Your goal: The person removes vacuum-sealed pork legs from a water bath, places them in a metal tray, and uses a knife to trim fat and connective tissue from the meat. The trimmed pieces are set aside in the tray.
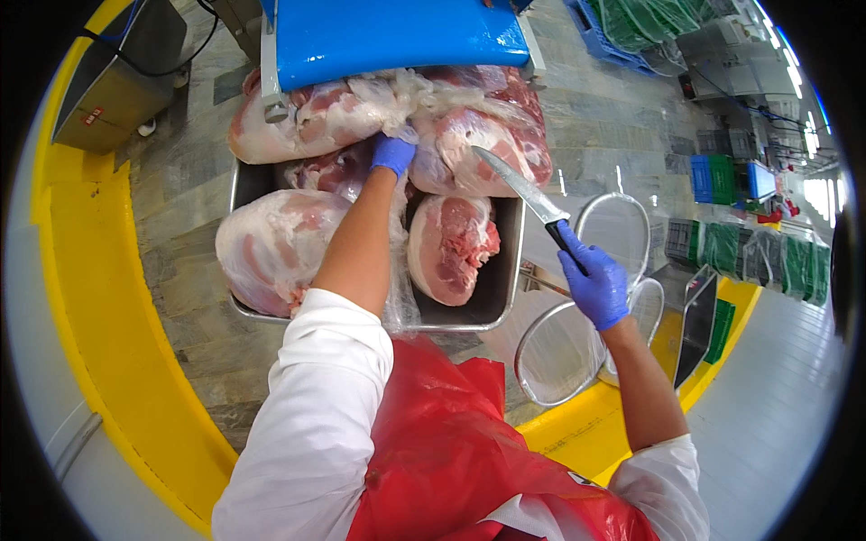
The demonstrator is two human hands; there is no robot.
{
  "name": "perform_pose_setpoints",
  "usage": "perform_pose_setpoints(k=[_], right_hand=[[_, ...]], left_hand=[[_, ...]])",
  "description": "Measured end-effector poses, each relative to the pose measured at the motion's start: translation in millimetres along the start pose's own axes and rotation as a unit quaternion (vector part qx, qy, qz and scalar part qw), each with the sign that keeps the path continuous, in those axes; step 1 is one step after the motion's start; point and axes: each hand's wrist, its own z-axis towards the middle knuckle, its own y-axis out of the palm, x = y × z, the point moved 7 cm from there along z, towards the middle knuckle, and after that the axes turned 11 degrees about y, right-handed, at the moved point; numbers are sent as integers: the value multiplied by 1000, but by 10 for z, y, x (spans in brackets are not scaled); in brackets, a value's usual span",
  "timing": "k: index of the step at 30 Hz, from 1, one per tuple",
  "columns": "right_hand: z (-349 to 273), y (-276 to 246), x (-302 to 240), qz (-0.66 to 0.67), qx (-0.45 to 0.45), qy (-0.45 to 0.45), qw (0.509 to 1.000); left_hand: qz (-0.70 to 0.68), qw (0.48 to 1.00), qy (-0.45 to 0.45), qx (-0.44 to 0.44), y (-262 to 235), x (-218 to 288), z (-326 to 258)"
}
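My right hand, in a blue glove, is wrapped round the black handle of a knife. Its long blade slants up and left over a large raw meat cut; I cannot tell if the tip touches. My gloved left hand reaches among the cuts and is closed on clear plastic film, its fingertips partly hidden. The film hangs down between the cuts to the near rim of a metal tub. A pale, skin-covered cut lies at left, and a smaller cut shows its red face at right.
A blue conveyor belt ends above the tub's far side. Round-framed stands with clear bags are at right, beside a yellow ledge. A metal cabinet stands far left. Green and blue crates are at far right.
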Motion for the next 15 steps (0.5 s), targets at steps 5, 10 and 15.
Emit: perform_pose_setpoints(k=[5,10,15], right_hand=[[111,-578,-539,-147,2,-89,985],[531,-801,-1104,-293,-70,-133,944],[788,-955,-1620,-382,-133,-157,901]], left_hand=[[-40,999,-20,-11,2,2,71],[-129,986,-63,85,-29,-61,-20],[-48,997,-1,61,109,-24,53]])
